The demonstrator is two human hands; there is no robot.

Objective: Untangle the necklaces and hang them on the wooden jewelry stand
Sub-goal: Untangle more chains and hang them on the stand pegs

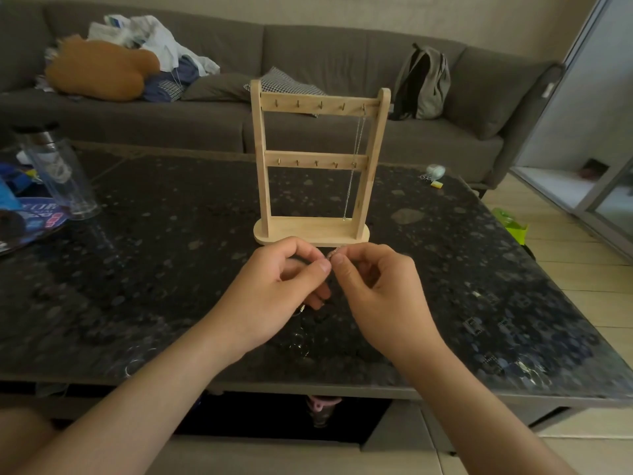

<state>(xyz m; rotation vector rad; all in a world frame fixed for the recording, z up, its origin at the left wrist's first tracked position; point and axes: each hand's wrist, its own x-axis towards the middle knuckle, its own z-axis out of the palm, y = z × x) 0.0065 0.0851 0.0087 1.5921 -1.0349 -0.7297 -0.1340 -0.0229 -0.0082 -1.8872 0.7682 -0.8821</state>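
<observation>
Head view, left hand [274,286]: fingers curled, pinched thin silver necklace chain [333,252].
Right hand [373,286]: curled, pinched same chain.
Pale wooden two-bar jewelry stand [310,231]: just beyond both.

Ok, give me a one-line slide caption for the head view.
Left hand and right hand pinch a thin silver chain before the pale wooden jewelry stand, where one silver necklace already hangs.

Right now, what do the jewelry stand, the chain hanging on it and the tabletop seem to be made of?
The jewelry stand looks like pale matte wood with faint grain; its pegs look brass-coloured. The hanging chain is thin, silvery metal, though which metal is unclear. The tabletop looks like dark speckled stone, perhaps granite, glossy with reflections.
</observation>
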